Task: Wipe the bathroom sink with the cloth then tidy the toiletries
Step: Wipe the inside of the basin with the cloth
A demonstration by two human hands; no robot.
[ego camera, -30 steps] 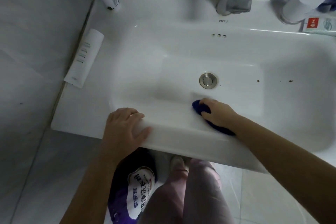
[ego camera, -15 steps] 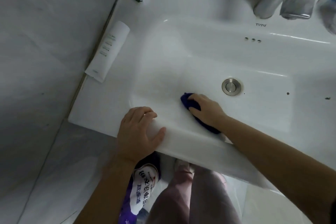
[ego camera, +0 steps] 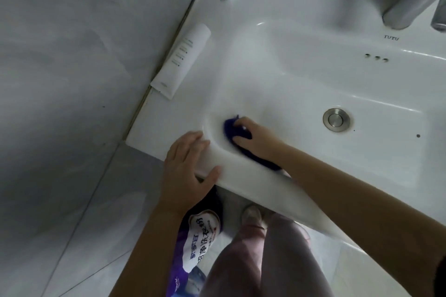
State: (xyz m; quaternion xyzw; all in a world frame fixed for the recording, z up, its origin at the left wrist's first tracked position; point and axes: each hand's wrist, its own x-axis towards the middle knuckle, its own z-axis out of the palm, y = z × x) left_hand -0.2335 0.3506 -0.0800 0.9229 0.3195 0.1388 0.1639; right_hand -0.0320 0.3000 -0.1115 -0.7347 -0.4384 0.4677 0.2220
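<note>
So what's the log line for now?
step: wipe sink | right hand: holds cloth inside it | left hand: rests on rim

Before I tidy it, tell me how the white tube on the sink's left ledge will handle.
The white tube looks like a soft squeeze tube, so it probably gives under grip. Its flat crimped end should stop it rolling. On the glossy sink ledge it may slide if pushed.

On your left stands a grey marbled wall point(ego camera: 72, 55), smooth and dimly lit. Below you lies a pale tiled floor point(ego camera: 91, 212), crossed diagonally by thin grout lines point(ego camera: 72, 245). Your light is soft and cool.
</note>
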